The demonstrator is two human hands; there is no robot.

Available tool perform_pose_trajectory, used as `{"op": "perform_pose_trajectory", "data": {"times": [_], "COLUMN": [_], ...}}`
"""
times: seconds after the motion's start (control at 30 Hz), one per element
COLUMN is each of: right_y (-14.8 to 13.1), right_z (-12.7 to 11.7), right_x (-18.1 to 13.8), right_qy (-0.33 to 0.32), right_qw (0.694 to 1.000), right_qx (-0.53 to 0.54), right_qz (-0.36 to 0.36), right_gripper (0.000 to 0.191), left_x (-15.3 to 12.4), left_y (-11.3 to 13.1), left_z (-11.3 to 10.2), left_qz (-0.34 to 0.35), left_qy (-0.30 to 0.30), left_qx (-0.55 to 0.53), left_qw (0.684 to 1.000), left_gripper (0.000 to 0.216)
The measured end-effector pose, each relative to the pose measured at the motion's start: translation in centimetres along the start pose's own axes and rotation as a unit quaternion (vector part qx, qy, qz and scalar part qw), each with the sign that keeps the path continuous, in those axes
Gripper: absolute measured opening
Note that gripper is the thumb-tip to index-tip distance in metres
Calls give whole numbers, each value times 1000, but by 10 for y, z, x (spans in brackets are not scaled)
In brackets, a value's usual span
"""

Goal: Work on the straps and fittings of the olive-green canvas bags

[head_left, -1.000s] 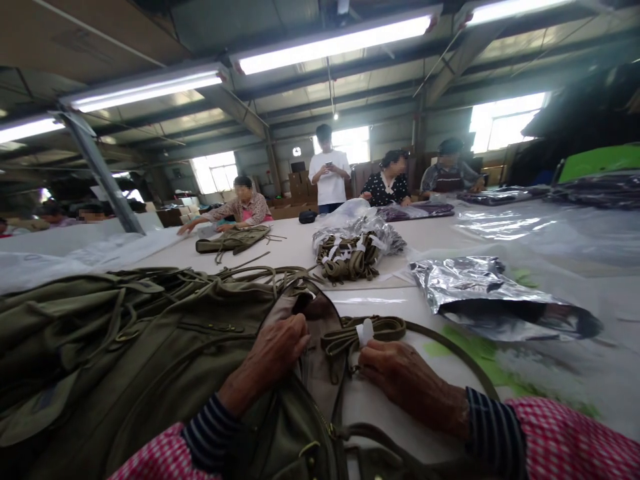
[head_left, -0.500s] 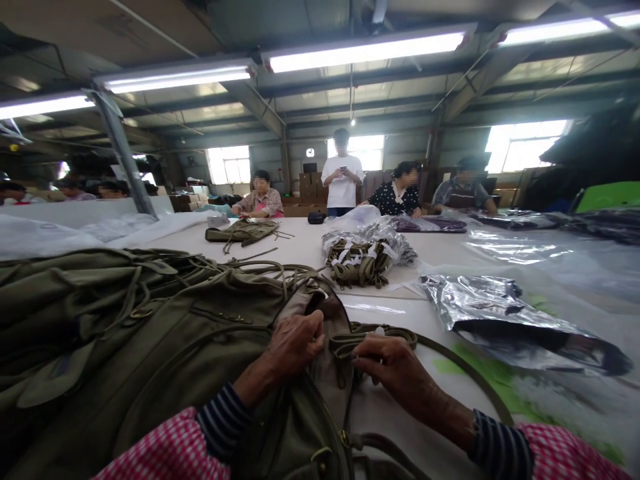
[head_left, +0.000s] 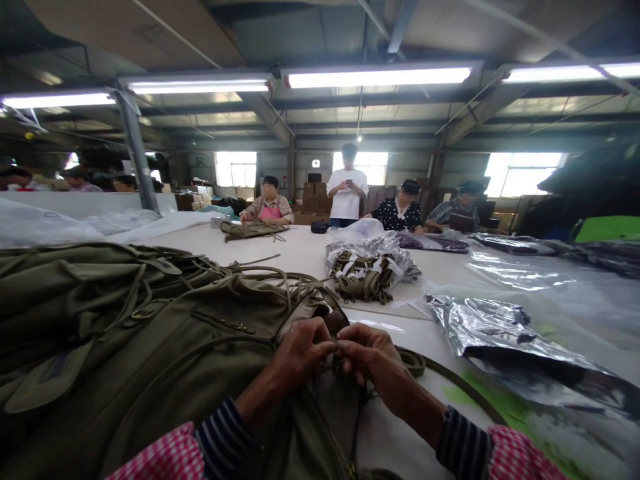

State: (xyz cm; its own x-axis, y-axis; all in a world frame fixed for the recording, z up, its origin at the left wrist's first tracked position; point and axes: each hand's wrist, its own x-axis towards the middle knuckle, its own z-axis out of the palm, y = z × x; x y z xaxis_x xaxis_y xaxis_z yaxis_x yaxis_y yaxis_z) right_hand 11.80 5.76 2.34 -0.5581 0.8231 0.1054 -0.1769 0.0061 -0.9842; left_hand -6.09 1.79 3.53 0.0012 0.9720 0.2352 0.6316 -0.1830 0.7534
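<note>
An olive green bag (head_left: 165, 340) lies open-topped in front of me on the white table (head_left: 310, 247). My left hand (head_left: 300, 350) is closed, pinching the bag's opening near its lining. My right hand (head_left: 367, 353) is closed too, fingertips meeting the left hand's, gripping the bundled olive strap (head_left: 415, 363) at the bag's mouth. The strap trails off to the right across the table. What exactly sits between the fingertips is hidden.
More olive bags are piled at my left (head_left: 65, 287). A bundle of tied olive straps in clear plastic (head_left: 367, 273) lies ahead. Silver plastic bags (head_left: 495, 333) lie to the right. Several people work at the table's far end (head_left: 400, 210); one stands (head_left: 349, 190).
My right hand has moved left with the strap bundle until its fingers meet my left hand at the bag's opening. The view has tilted up slightly.
</note>
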Motion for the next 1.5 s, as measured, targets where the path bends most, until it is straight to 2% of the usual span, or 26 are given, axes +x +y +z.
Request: {"op": "perform_pose_trajectory", "data": {"times": [0.17,0.3,0.5,0.7,1.03,1.3,1.5], "right_y": [7,5,7,7,9,7,5], "right_z": [-4,-5,-10,-9,-12,-7,-4], "right_x": [6,5,5,3,5,4,4], "right_qy": [-6,-3,16,9,-12,-13,-18], "right_qw": [1000,1000,998,999,999,1000,999], "right_qx": [-25,2,63,42,32,-1,-29], "right_qz": [10,27,27,32,24,14,4], "right_gripper": [33,33,26,24,27,31,26], "left_x": [-2,-2,-2,-6,-7,-10,-9], "left_y": [-1,-2,3,11,12,15,10], "left_z": [2,4,-1,-4,-2,-3,-2], "left_qz": [-2,-18,-11,13,10,5,3], "left_qy": [23,1,4,1,-1,1,-8], "left_qx": [-128,-172,-139,-124,-88,-93,-124], "left_qw": [991,985,990,992,996,996,992], "left_gripper": [32,15,18,18,17,20,18]}}
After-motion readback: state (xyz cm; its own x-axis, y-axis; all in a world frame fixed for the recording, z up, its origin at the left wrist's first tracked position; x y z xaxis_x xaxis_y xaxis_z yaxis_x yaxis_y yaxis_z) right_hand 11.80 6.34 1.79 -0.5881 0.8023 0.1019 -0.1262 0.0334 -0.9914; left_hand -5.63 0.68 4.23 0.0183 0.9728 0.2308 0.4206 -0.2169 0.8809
